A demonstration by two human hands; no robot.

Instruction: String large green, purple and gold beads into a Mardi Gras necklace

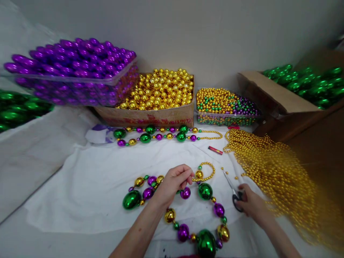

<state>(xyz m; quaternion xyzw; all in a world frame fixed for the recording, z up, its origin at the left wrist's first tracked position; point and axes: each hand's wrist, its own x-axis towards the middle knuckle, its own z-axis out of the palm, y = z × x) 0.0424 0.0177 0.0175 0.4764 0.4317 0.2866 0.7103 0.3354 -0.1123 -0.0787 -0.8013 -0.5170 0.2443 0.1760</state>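
Observation:
My left hand [177, 180] pinches one end of a short gold bead strand [213, 171], which curves in a loop to its right. That strand belongs to a necklace [205, 191] of big green, purple and gold beads, laid out partly behind and below the hand. My left forearm hides some of its beads. At the right, my right hand [249, 201] has its fingers closed at the black handles of a pair of scissors [231, 184]. The blades point up and left on the white cloth [107, 193]. A few loose gold beads [222, 168] lie near the tip.
A finished-looking necklace [145, 138] lies behind. Farther back stand a bin of purple beads [77, 79], a carton of gold beads [150, 116] and a tub of small mixed beads [225, 118]. A red tube [215, 150] and heaped gold strands [279, 172] lie right, by a green-bead carton [282, 96].

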